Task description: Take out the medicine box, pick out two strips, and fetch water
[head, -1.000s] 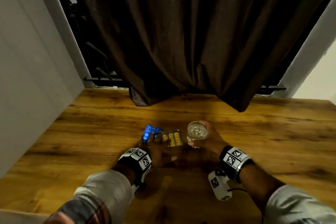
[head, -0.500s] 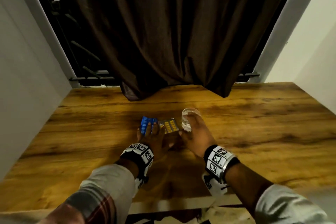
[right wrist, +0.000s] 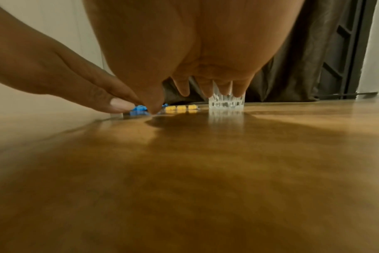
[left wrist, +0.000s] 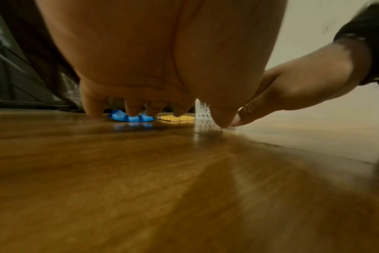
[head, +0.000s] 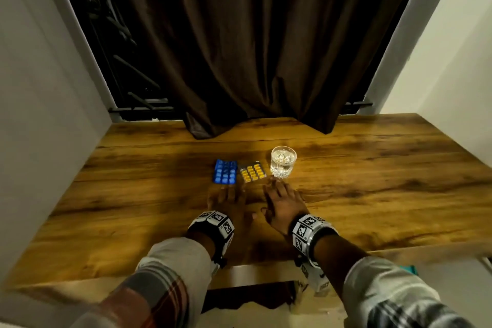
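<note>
A blue pill strip [head: 225, 171] and a yellow pill strip [head: 253, 173] lie side by side on the wooden table [head: 133, 194]. To their right stands a clear cut glass of water [head: 283, 161]. My left hand [head: 229, 198] lies flat on the table just short of the blue strip, fingers straight, holding nothing. My right hand [head: 281, 201] also lies flat, its fingertips just short of the glass. From the wrist views, the blue strip [left wrist: 130, 117], yellow strip [left wrist: 176, 118] and glass [right wrist: 226, 101] sit beyond the fingertips. No medicine box is in view.
A dark brown curtain [head: 253, 48] hangs over the table's far edge, in front of a dark window frame [head: 119, 74]. White walls [head: 40, 114] close in on the left and right. The table's near edge [head: 253, 270] runs under my forearms.
My right hand has let go of the glass and pulled back, flat on the table. My left hand has drawn back off the strips. The view has pulled back and shifted.
</note>
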